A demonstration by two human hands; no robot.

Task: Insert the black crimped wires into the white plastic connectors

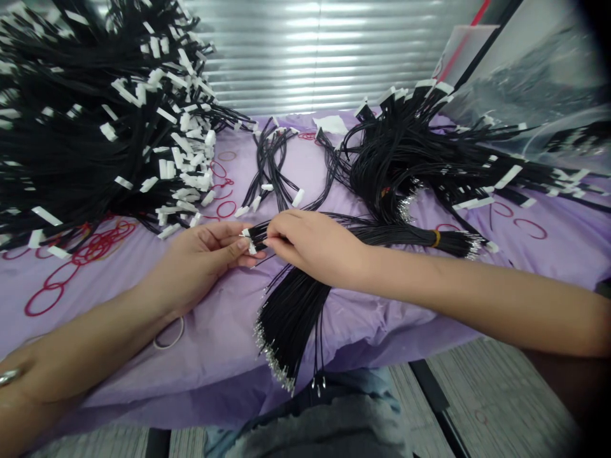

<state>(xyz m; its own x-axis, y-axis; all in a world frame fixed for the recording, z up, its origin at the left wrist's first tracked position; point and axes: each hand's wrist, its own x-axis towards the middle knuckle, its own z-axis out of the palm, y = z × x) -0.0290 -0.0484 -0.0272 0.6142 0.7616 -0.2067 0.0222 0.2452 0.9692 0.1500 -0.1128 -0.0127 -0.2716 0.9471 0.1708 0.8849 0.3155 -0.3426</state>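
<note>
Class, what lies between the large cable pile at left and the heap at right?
In the head view: some black cables, red bands and a white scrap.

black wires [298, 312] are too many to count, and so are the white connectors [167, 168] on them. large heaps [90, 152]: two, one at left, one at right. tied bundles with a yellow band [436, 238] around them: one. fanned-out bundles spreading over the near edge of the counter [210, 362]: one, with three thin strands [319, 366] hanging apart beside it. red rubber bands [98, 247]: at least three at right, a tangle beyond counting at left. whitish rubber bands [181, 331]: one. purple cloths: one.
</note>
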